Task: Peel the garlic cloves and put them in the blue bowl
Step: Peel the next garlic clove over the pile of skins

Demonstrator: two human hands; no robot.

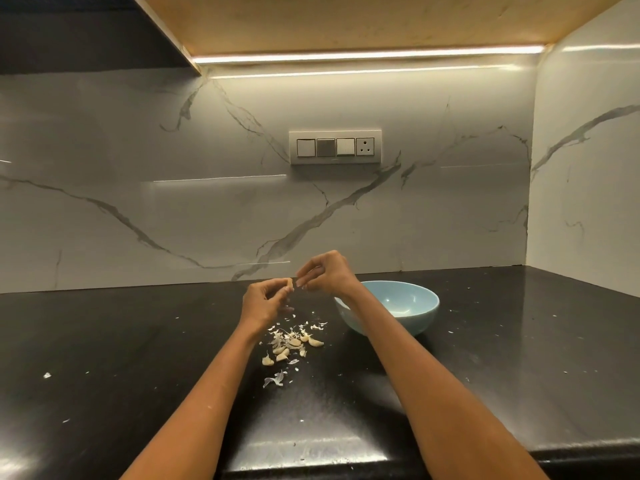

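Over the black countertop (104, 341), from the head camera, we have both hands raised and working one clove. Our left hand (265, 301) pinches the garlic clove (289, 284) at its fingertips, and our right hand (323, 275) meets it from three o'clock, fingers curled in and nipping at what looks like a flake of skin, though it is too small to be sure.

Below the hands, at six o'clock, sits the pile of garlic cloves (292, 342) amid loose papery skins (275, 380). At three o'clock from that pile stands the blue bowl (424, 317), just beside our right wrist; we can't make out any cloves in it.

To do this well, we judge it best to hold the clove steady at its base, catch the skin at the tip and strip it lengthwise, letting the scraps fall on the pile and not in the bowl.

On the wall at twelve o'clock is a switch panel (335, 147); we read no brand or lettering anywhere.
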